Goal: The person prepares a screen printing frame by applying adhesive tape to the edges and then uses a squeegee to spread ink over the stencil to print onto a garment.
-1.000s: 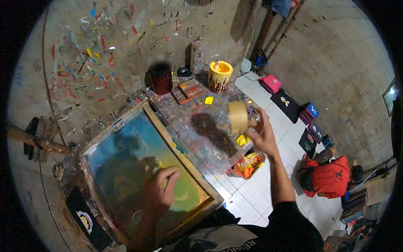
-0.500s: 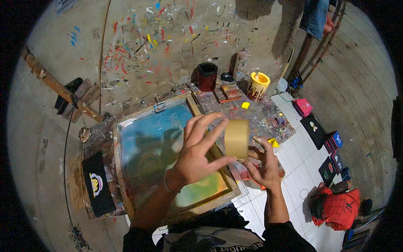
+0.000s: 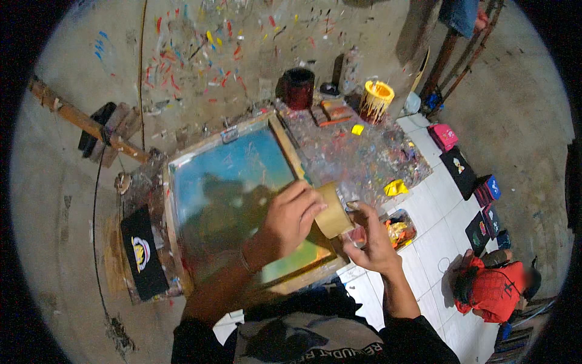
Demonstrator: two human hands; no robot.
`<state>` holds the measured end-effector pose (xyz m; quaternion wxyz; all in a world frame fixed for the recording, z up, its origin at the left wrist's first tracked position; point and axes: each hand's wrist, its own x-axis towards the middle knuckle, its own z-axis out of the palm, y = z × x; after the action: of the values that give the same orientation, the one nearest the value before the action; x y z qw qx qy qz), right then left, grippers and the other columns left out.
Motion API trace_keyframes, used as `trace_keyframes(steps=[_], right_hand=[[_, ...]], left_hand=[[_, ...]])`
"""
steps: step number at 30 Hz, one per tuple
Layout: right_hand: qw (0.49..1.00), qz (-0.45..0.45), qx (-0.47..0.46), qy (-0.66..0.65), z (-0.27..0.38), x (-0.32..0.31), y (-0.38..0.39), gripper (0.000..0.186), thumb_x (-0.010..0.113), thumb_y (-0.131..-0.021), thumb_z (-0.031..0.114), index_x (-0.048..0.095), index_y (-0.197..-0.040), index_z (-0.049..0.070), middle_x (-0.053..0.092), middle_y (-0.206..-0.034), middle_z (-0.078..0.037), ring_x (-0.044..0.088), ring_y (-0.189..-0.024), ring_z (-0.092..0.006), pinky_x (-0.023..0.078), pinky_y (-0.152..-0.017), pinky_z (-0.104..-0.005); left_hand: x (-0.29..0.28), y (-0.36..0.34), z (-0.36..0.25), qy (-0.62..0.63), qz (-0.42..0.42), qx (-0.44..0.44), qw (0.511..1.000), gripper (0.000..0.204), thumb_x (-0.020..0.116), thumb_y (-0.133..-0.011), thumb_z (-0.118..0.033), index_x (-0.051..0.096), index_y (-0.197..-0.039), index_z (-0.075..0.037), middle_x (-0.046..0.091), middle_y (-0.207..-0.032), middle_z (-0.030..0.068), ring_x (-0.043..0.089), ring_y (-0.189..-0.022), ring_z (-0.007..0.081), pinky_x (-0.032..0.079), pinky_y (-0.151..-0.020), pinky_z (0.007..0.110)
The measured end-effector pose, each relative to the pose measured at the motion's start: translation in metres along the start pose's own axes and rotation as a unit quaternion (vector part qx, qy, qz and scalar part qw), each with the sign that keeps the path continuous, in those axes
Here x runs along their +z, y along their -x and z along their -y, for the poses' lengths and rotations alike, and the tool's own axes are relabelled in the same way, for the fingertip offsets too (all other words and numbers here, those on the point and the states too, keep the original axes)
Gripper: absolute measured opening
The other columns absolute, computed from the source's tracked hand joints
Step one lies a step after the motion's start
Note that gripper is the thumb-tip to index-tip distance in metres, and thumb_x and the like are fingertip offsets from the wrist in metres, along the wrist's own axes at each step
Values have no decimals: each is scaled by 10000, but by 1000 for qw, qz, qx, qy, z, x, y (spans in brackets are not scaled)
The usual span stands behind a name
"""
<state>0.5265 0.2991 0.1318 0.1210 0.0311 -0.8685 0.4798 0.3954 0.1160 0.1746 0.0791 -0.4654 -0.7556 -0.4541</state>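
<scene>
My right hand (image 3: 373, 242) grips a wide roll of tan packing tape (image 3: 331, 212), tilted over the wooden-framed screen. My left hand (image 3: 288, 218) is closed with its fingertips pinching at the roll's left edge; whether it holds the loose end is too small to tell. Below both lies the screen (image 3: 215, 176), tinted blue, green and yellow, on a paint-stained table. Beside it on the left is a black fabric piece (image 3: 136, 230) with a printed emblem.
The stained tabletop (image 3: 327, 145) bears a dark bucket (image 3: 298, 91), yellow paint can (image 3: 376, 100) and blocks (image 3: 332, 112). A tray (image 3: 400, 227) sits beyond my right hand. Printed pieces (image 3: 458, 173) line the tiled floor (image 3: 424, 273), where a person in red (image 3: 485, 285) crouches at right.
The roll went from my right hand alone to between both hands and has tilted. My left hand rose from the screen, opened beside the roll, then closed at its edge.
</scene>
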Motion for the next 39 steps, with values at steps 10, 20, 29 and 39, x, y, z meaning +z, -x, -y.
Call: trace_keyframes(steps=[10, 20, 29, 39], right_hand=[[987, 72, 133, -53, -2, 19, 66, 838, 819, -701, 201, 322, -1347, 1, 652, -1011, -219, 666, -924, -319, 523, -794, -400], [873, 351, 231, -248, -9, 9, 123, 697, 787, -744, 65, 443, -1350, 66, 570, -1213, -96, 547, -1074, -161, 454, -930, -315], [821, 493, 229, -175, -46, 10, 112, 370, 642, -861, 113, 564, -1219, 62, 632, -1132, -130, 607, -969, -224, 472, -900, -349], [952, 289, -89, 45, 108, -103, 73, 1030, 791, -718, 317, 148, -1509, 169, 157, -1556, -105, 320, -1360, -381, 379, -1023, -574]], left_hand=[[-147, -24, 63, 86, 52, -200, 975, 95, 616, -871, -107, 679, -863, -37, 603, -721, 3, 542, -699, 81, 441, -627, 245], [-208, 20, 55, -45, 50, -291, 954, 147, 625, -900, -150, 606, -799, -45, 554, -737, -27, 483, -655, 65, 378, -595, 218], [-237, 52, 58, -127, -13, -312, 941, 128, 624, -905, -156, 598, -856, -42, 556, -801, -15, 488, -723, 80, 392, -667, 230], [-466, 199, -2, 148, -387, -108, 904, 540, 427, -968, -286, 314, -1430, -30, 337, -1485, 132, 319, -1368, 266, 238, -1135, 402]])
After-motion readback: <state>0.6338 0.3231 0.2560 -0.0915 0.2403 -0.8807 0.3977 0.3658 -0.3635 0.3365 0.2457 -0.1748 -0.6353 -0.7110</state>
